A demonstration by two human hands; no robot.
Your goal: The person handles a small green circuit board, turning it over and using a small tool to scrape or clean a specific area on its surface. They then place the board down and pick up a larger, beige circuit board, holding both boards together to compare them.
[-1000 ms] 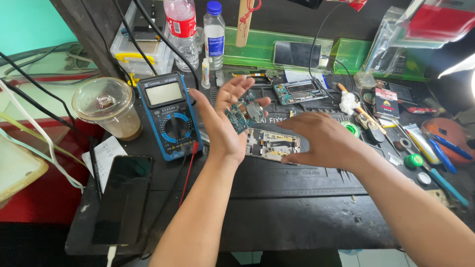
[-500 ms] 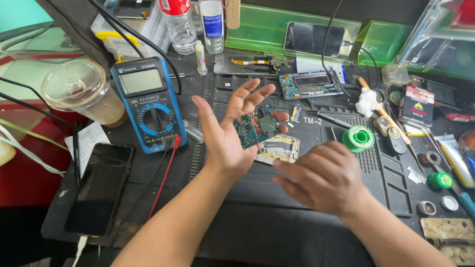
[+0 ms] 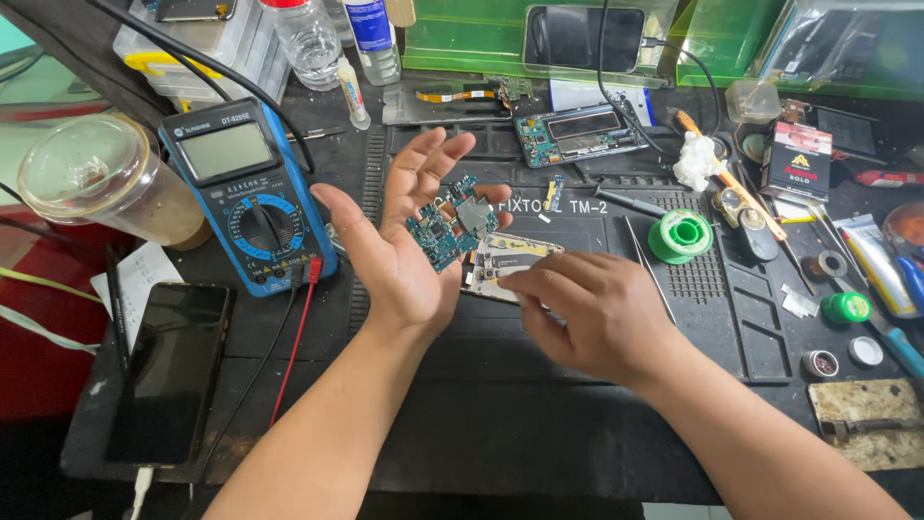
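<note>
Left hand is palm up, fingers spread wide, gripping nothing; a small teal circuit board lies loose across the fingertips, above the black work mat. Right hand is palm down, fingers curled together over a second, pale board lying on the mat; whether it pinches anything I cannot tell.

Blue multimeter stands just left of the left hand, its red lead trailing toward the mat edge. Tweezers and a green solder spool lie to the right.

Risk: the teal board is unclamped, so a tilt of the palm could slide it onto the pale board or the mat. A wrist catching the lead could drag the meter.
</note>
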